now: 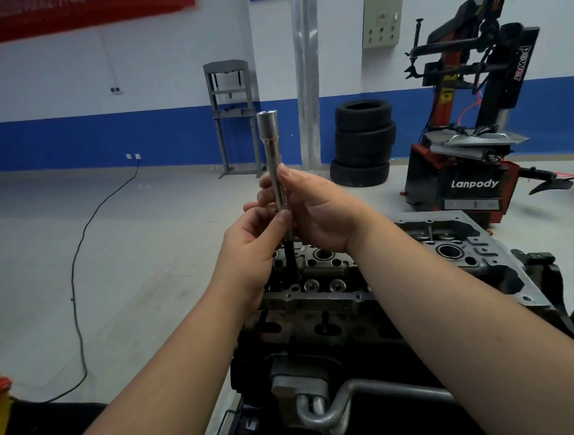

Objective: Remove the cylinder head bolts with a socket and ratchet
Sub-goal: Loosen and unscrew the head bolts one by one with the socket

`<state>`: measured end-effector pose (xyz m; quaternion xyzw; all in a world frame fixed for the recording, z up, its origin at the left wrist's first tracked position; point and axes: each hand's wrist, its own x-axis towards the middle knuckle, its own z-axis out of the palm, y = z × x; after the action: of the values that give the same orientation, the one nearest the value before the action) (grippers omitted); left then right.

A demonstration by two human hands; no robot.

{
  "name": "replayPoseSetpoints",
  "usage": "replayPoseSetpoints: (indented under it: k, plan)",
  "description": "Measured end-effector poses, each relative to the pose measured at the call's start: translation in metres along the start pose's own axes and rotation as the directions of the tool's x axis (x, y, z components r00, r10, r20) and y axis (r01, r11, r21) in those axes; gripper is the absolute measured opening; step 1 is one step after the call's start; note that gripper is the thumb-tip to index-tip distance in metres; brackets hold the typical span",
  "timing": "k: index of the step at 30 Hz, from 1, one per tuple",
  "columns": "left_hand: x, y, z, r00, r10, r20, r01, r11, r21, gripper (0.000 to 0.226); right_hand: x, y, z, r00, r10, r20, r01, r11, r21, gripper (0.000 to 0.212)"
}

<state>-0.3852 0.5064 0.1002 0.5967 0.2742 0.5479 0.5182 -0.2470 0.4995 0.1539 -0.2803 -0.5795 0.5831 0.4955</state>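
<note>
Head view: both hands raised above the cylinder head (330, 281).
Left hand (247, 244): fingers pinch the lower end of the socket extension (274, 162), held upright.
Right hand (314, 210): fingers curled round its mid-shaft.
Dark bolt shank (288, 249): hangs beneath, above the cylinder head.
Stacked tyres (362, 143): well behind.

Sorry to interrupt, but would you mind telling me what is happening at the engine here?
A person holds a long silver metal socket extension upright in both hands above the grey metal cylinder head. The right hand grips its middle; the left hand pinches it lower down, where a dark bolt shank hangs from it. No ratchet is visible. Stacked black tyres stand behind.
</note>
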Motion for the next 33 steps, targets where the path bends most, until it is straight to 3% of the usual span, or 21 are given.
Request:
replayPoseSetpoints:
  k: [3,5,10,14,17,25,30,33]
  plan:
    - [0.0003,-0.0012,-0.0003,1.000,0.009,-0.003,-0.009,1.000,0.011,0.026,0.0012,0.0004,0.0004,1.000,-0.015,0.006,0.015,0.999,0.036,0.020]
    - [0.0005,0.0005,-0.0013,1.000,-0.008,0.026,0.008,1.000,0.001,0.017,0.0015,0.0007,-0.0004,1.000,-0.011,0.001,0.011,1.000,0.008,0.025]
    - [-0.0003,0.0031,-0.0047,0.995,-0.039,0.087,0.046,0.996,-0.077,0.032,0.0009,0.0004,-0.0031,0.999,0.036,-0.007,-0.036,0.999,-0.037,0.039]
    - [0.0003,0.0006,-0.0024,1.000,-0.019,0.022,0.019,0.999,-0.031,0.015,0.0014,0.0008,-0.0016,1.000,-0.001,-0.009,0.001,0.999,-0.048,0.031]
    - [0.0000,0.0008,-0.0002,1.000,-0.006,0.012,0.006,1.000,0.001,0.024,0.0020,0.0013,-0.0010,1.000,-0.018,0.010,0.018,1.000,0.000,0.023]
    - [0.0001,0.0026,-0.0041,0.996,-0.034,0.080,0.041,0.996,-0.080,0.021,0.0005,0.0002,-0.0020,1.000,0.012,-0.004,-0.012,1.000,-0.023,0.035]
    - [0.0023,0.0008,-0.0025,0.999,-0.013,0.045,0.016,0.998,-0.058,0.031,0.0015,0.0014,-0.0001,1.000,-0.019,0.004,0.019,1.000,0.000,0.020]
    - [0.0021,0.0012,-0.0025,0.998,-0.025,0.056,0.028,0.998,-0.050,0.020,0.0011,0.0016,-0.0018,1.000,-0.023,0.000,0.023,0.999,-0.039,0.024]
